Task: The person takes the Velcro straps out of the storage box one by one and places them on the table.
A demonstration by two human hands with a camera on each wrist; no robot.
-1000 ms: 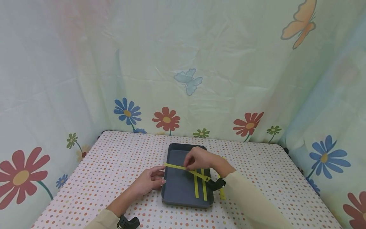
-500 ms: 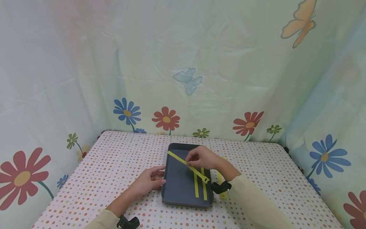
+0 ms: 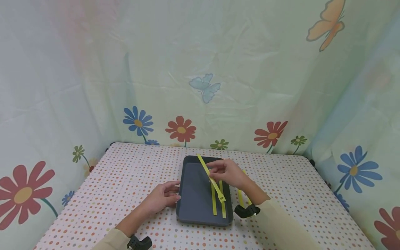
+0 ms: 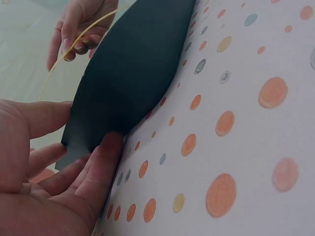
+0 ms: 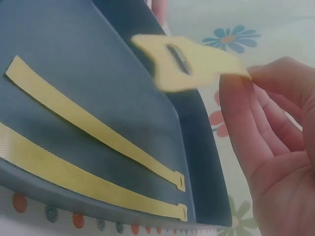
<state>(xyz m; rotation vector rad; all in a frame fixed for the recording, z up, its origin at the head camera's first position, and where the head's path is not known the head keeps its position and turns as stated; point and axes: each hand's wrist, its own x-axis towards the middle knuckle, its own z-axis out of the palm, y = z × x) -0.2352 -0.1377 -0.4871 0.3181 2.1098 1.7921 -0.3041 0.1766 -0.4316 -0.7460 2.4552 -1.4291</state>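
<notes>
My right hand pinches a yellow hook-and-loop cable tie between thumb and fingers, raised over a dark grey tray. Its slotted end shows large in the right wrist view, just before the fingertips. Two more yellow ties, a left one and a right one, lie lengthwise side by side in the tray's right half. On the tray's left side, my left hand touches the outer wall with loosely bent fingers. The left wrist view has its fingertips against that wall.
More yellow ties lie on the table just right of the tray, partly hidden by the right forearm. A dotted cloth covers the table. Behind it hangs a curtain printed with flowers and butterflies.
The held tie has swung from nearly crosswise to a steeper slant along the tray, its far end moving up and right. My right hand shifted slightly right; the left hand stayed put.
</notes>
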